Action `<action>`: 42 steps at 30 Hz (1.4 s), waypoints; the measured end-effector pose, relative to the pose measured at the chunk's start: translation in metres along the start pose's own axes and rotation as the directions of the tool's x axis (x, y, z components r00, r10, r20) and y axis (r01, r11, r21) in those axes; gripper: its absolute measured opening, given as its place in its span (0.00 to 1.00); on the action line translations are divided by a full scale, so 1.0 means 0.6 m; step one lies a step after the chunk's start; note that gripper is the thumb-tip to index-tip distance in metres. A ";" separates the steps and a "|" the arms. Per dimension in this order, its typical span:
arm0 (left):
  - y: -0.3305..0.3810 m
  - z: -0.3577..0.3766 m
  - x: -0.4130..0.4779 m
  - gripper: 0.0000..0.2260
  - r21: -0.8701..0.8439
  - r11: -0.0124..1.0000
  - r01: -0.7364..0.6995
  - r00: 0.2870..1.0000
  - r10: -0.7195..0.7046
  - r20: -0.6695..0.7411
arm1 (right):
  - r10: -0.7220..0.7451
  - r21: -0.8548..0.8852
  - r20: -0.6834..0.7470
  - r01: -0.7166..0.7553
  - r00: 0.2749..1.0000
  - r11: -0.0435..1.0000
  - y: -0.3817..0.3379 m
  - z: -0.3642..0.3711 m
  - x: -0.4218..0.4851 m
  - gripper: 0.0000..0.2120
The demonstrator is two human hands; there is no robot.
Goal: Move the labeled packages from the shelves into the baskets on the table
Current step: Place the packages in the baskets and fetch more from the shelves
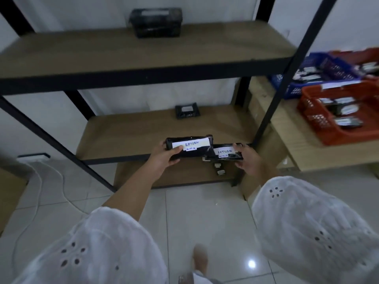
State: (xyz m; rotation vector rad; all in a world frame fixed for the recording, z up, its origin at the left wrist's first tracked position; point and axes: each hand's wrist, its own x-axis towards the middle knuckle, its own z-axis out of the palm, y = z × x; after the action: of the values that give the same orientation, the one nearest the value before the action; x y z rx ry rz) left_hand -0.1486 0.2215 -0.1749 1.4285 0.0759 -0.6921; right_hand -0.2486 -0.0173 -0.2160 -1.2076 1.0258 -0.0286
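Observation:
My left hand (166, 155) grips a black package (189, 147) with a white "RETURN" label, held in front of the middle shelf (127, 136). My right hand (247, 160) grips a second, smaller black package (225, 152) with the same kind of label, just right of the first. Another black package (187, 110) lies at the back of the middle shelf. A larger one (156, 22) sits on the top shelf (102, 50). On the table (303, 144) at right stand an orange basket (320, 119) and a blue basket (295, 87), both holding packages.
Black metal uprights (287, 72) frame the shelf unit and stand between me and the table. A few small items (219, 169) lie on the bottom shelf. A white cable (39, 181) runs over the tiled floor at left. A red basket (356, 56) sits at the far right.

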 end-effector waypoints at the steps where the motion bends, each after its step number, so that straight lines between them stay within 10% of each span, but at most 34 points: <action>1: 0.004 0.013 -0.016 0.20 -0.007 1.000 -0.015 1.000 0.015 -0.010 | -0.016 0.029 0.007 0.015 1.000 0.999 -0.006 -0.013 -0.014 0.06; 13: -0.011 0.213 -0.134 0.19 -0.110 0.994 -0.010 0.998 0.017 0.065 | -0.167 0.275 0.006 0.159 0.986 0.948 -0.046 -0.225 -0.105 0.06; 29: -0.052 0.784 -0.062 0.13 -0.190 0.981 0.042 0.993 -0.019 0.119 | -0.212 0.254 -0.053 0.218 0.976 0.942 -0.253 -0.752 0.044 0.08; 42: -0.025 0.961 0.122 0.13 -0.229 0.973 0.040 0.997 -0.022 0.079 | -0.196 0.392 -0.058 0.203 0.979 0.897 -0.340 -0.883 0.232 0.02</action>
State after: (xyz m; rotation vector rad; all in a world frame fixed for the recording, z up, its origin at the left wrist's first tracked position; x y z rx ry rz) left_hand -0.2991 -0.3372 -0.1200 1.1796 0.1151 -0.7382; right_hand -0.4204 -0.5705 -0.1394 -0.9344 0.8542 -0.3922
